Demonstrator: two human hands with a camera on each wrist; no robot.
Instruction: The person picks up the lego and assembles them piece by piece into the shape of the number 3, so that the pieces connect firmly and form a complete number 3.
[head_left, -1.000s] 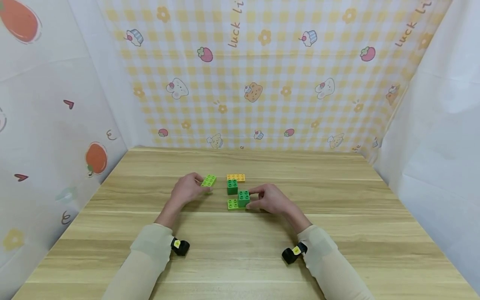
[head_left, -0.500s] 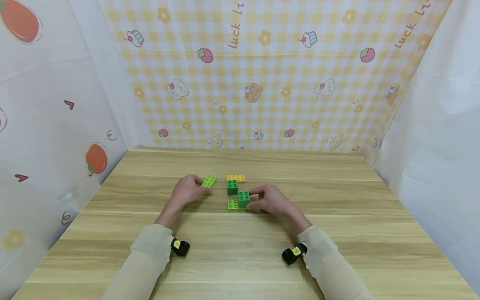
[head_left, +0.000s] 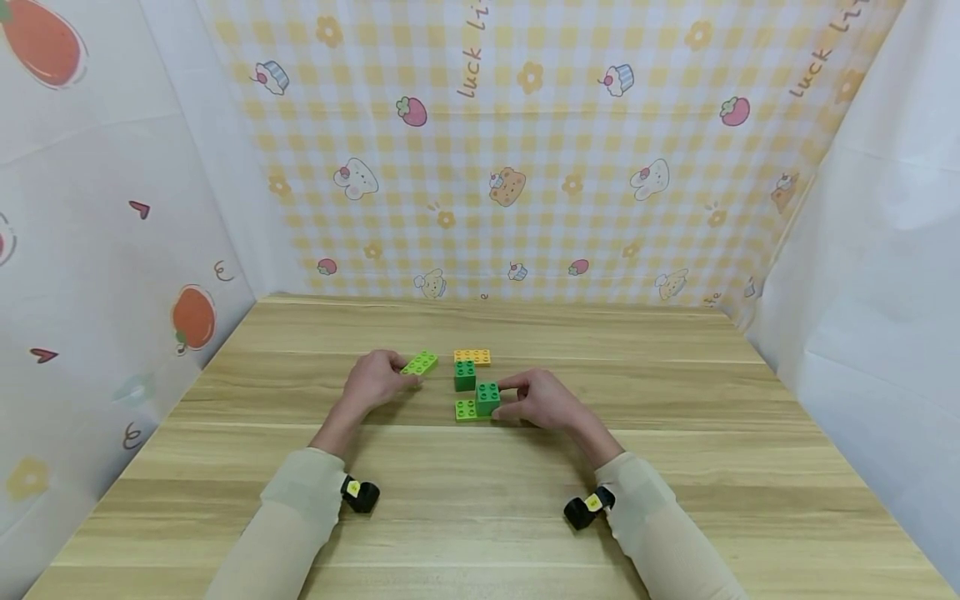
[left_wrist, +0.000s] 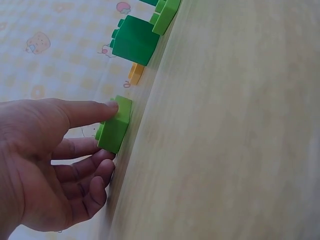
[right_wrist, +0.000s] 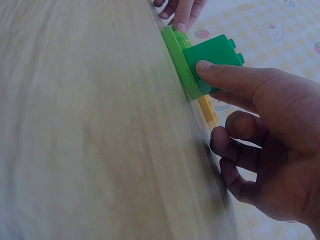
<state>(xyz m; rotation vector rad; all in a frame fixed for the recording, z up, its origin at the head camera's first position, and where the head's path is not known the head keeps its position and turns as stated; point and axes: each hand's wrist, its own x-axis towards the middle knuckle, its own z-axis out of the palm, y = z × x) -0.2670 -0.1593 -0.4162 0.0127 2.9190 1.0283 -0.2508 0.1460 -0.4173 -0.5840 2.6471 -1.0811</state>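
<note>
On the wooden table, the dark green block stands in the middle. Behind it lies the orange plate. To its left, the left hand pinches the light green brick, now turned a little more slanted than before. In front of it, the right hand grips the second green block on a light green plate, unchanged.

green brick and yellow brick between hands
</note>
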